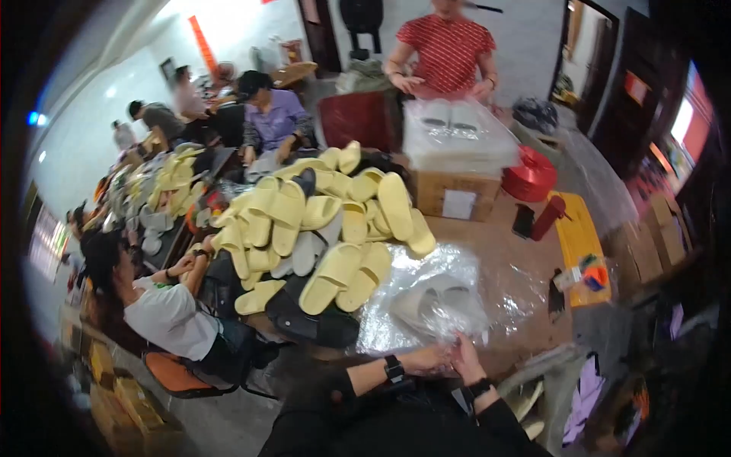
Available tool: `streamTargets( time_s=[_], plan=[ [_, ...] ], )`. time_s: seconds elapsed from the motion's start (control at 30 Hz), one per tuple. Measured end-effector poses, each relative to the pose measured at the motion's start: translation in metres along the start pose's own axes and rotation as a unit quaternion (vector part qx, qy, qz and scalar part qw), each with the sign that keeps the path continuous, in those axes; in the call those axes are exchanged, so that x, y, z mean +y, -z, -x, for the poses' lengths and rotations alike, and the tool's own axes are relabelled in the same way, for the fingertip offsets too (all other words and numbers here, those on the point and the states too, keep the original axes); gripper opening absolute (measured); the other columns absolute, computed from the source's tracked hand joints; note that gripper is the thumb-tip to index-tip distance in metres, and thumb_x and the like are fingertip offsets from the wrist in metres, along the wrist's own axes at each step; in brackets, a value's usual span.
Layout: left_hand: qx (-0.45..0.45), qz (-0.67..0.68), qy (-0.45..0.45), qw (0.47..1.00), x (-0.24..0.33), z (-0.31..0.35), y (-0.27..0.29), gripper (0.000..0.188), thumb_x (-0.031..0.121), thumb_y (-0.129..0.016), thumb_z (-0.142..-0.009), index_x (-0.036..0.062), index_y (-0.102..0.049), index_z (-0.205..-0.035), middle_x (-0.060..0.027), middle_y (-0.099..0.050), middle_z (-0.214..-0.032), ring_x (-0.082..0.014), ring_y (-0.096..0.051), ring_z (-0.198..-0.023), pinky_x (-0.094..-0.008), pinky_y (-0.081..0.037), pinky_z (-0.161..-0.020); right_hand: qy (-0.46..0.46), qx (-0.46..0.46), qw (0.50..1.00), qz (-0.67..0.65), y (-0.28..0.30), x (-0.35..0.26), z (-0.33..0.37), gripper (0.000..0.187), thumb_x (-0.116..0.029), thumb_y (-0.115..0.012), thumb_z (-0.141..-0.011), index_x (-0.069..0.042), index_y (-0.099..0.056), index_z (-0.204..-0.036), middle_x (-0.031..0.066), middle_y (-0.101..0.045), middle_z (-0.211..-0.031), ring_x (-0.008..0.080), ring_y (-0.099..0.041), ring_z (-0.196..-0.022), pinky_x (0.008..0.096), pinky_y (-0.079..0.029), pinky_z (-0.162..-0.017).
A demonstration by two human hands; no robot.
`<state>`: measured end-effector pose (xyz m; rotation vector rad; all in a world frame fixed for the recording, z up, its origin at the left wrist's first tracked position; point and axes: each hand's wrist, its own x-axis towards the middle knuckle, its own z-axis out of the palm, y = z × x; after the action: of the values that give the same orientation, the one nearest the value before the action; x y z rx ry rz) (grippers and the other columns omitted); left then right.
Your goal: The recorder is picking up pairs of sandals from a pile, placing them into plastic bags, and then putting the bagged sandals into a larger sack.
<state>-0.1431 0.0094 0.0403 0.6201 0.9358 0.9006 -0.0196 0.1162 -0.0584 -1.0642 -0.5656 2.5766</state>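
In front of me on the table lies a clear plastic bag (466,326) with a pair of pale grey slippers (430,303) inside. My right hand (466,359) pinches the bag's near end. Right beside it, my left hand (432,359) is closed on the same gathered plastic, its fingers partly hidden and a little blurred. Beneath the bag spreads a stack of shiny clear plastic (377,324). Just left of it, a pair of yellow slippers (331,278) lies at the edge of a big heap, with black slippers (316,324) nearer to me.
A cardboard box (434,190) topped with bagged slippers (461,129) stands across the table (525,266). Beside it are a red tape roll (529,174), a phone (523,221) and a yellow sheet (579,236) bearing a tape dispenser (582,274). Co-workers sit left; a red-shirted person stands opposite.
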Motion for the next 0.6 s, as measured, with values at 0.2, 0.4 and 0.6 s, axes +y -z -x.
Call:
streamTargets(
  time_s=[0.2,0.4,0.6],
  plan=[
    [-0.055,-0.116,0.060,0.990,-0.029,0.015,0.030,0.039,0.035,-0.049,-0.092,0.0034,-0.050,-0.115,0.0008,-0.053,-0.093,-0.0078,-0.048,-0.080,-0.0211,-0.042,-0.070,0.110,0.105,0.988,-0.032,-0.034,-0.012,0.025,0.014,-0.008,-0.053,-0.082,0.000,-0.052,-0.093,0.0123,-0.056,-0.088,0.0266,-0.058,-0.078,0.0377,-0.051,-0.068],
    [0.175,-0.494,-0.068,0.849,-0.081,0.009,0.070,0.048,0.029,-0.059,-0.082,-0.0012,-0.049,-0.118,-0.0248,-0.050,-0.117,-0.0392,-0.044,-0.112,-0.0419,-0.037,-0.095,0.198,0.174,0.965,-0.006,-0.030,-0.040,0.065,0.006,-0.005,-0.054,-0.078,-0.003,-0.054,-0.083,0.0080,-0.056,-0.083,0.0189,-0.057,-0.072,0.0298,-0.050,-0.059],
    [0.181,-0.540,-0.086,0.817,-0.091,-0.007,0.073,0.044,0.023,-0.056,-0.082,-0.0015,-0.050,-0.117,-0.0247,-0.052,-0.113,-0.0400,-0.044,-0.112,-0.0426,-0.036,-0.096,0.289,0.137,0.946,-0.052,-0.001,-0.066,0.075,0.030,-0.004,-0.054,-0.075,0.000,-0.050,-0.104,0.0094,-0.058,-0.094,0.0221,-0.059,-0.080,0.0333,-0.051,-0.069]
  ],
)
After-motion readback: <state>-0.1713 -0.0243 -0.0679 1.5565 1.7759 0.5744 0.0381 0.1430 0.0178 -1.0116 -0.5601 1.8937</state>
